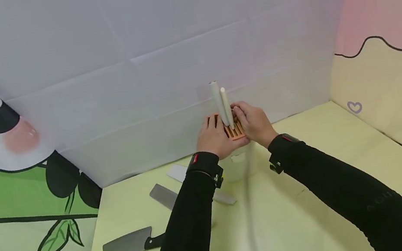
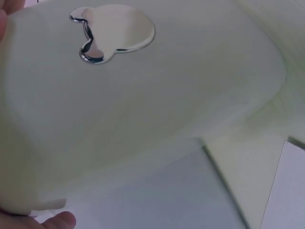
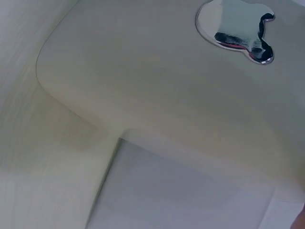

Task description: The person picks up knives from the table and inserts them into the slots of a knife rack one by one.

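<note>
A pale knife holder (image 1: 234, 172) with an orange slotted top (image 1: 236, 132) stands close to the back wall. Two white handles (image 1: 218, 104) stick up out of its slots. My left hand (image 1: 216, 138) grips the holder's left side, with the thumb across the near edge of the top. At the right edge of the top, my right hand (image 1: 257, 124) holds on with curled fingers. In the left wrist view the holder's smooth body (image 2: 143, 100) carries a shiny bear-shaped badge (image 2: 126, 28). Some right fingertips are hidden behind the handles and the top.
A cleaver (image 1: 129, 244) with a black handle lies at the left of the yellow table (image 1: 303, 223). Behind it lie a grey blade (image 1: 163, 196) and a paler knife (image 1: 177, 172), both partly hidden by my left sleeve. Printed walls enclose the back and sides.
</note>
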Demonstrator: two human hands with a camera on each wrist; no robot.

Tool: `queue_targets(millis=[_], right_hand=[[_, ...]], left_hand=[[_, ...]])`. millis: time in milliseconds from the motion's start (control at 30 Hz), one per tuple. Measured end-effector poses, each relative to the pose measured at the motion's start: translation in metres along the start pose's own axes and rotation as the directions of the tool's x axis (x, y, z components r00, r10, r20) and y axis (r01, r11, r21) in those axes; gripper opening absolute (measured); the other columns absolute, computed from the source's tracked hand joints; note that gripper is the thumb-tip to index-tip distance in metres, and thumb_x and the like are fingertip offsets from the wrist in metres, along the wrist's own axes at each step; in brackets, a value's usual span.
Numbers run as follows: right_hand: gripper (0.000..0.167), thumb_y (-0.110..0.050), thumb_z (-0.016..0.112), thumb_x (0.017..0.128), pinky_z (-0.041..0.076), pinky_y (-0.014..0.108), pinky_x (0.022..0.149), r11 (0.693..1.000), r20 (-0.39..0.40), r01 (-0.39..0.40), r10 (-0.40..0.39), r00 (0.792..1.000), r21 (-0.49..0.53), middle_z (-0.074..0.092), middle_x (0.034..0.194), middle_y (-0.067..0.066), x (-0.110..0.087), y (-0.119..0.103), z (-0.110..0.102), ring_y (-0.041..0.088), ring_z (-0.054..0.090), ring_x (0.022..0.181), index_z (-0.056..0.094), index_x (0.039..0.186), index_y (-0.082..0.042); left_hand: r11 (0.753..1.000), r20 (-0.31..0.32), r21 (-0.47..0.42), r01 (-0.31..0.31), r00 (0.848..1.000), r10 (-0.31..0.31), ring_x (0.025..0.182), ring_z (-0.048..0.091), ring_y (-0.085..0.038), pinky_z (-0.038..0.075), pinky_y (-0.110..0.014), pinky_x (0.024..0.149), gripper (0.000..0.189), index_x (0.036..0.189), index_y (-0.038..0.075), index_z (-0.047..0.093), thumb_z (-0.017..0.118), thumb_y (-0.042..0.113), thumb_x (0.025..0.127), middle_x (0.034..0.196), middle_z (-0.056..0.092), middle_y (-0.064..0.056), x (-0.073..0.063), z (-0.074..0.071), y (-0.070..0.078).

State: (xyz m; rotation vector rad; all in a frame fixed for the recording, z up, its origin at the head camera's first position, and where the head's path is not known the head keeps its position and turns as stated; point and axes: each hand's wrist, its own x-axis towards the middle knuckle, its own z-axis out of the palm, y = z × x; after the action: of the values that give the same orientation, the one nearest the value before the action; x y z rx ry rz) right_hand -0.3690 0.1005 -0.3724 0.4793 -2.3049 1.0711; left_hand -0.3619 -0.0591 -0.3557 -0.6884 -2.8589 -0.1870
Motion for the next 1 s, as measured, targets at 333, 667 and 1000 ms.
queue_targets(millis=[333, 667, 1000], right_hand=[[0.032, -0.021, 0.038, 0.106, 0.051, 0.043, 0.071, 0.999, -0.072, 0.025, -0.028, 0.997, -0.031, 0.068, 0.1, 0.016, -0.003, 0.008, 0.002, 0.028, 0.065, 0.083, 0.058, 0.122, -0.002], [0.03, -0.022, 0.041, 0.105, 0.051, 0.043, 0.075, 1.0, -0.07, -0.025, 0.024, 0.997, -0.012, 0.068, 0.103, 0.014, -0.005, 0.016, 0.002, 0.027, 0.065, 0.087, 0.059, 0.121, -0.004], [0.031, -0.023, 0.04, 0.105, 0.052, 0.043, 0.076, 1.0, -0.042, -0.028, 0.028, 0.999, 0.006, 0.067, 0.105, 0.014, -0.004, 0.019, 0.005, 0.027, 0.065, 0.09, 0.057, 0.123, -0.004]], left_hand=[[0.999, 0.011, 0.037, -0.032, 0.999, 0.031, 0.14, 0.023, -0.026, 0.019, -0.031, 0.115, 0.117, 0.15, 0.003, 0.027, 0.047, 0.086, 0.072, 0.151, 0.032, -0.011, 0.007, 0.006, -0.002], [0.997, 0.01, 0.068, -0.039, 0.999, 0.038, 0.142, 0.024, -0.023, 0.015, -0.031, 0.116, 0.116, 0.149, 0.001, 0.03, 0.044, 0.087, 0.072, 0.152, 0.034, -0.009, 0.01, 0.016, 0.002], [1.0, -0.021, -0.016, -0.024, 0.999, 0.024, 0.137, 0.035, -0.018, 0.007, -0.03, 0.117, 0.11, 0.15, 0.007, 0.033, 0.05, 0.084, 0.073, 0.144, 0.046, -0.006, 0.009, 0.02, 0.0]])
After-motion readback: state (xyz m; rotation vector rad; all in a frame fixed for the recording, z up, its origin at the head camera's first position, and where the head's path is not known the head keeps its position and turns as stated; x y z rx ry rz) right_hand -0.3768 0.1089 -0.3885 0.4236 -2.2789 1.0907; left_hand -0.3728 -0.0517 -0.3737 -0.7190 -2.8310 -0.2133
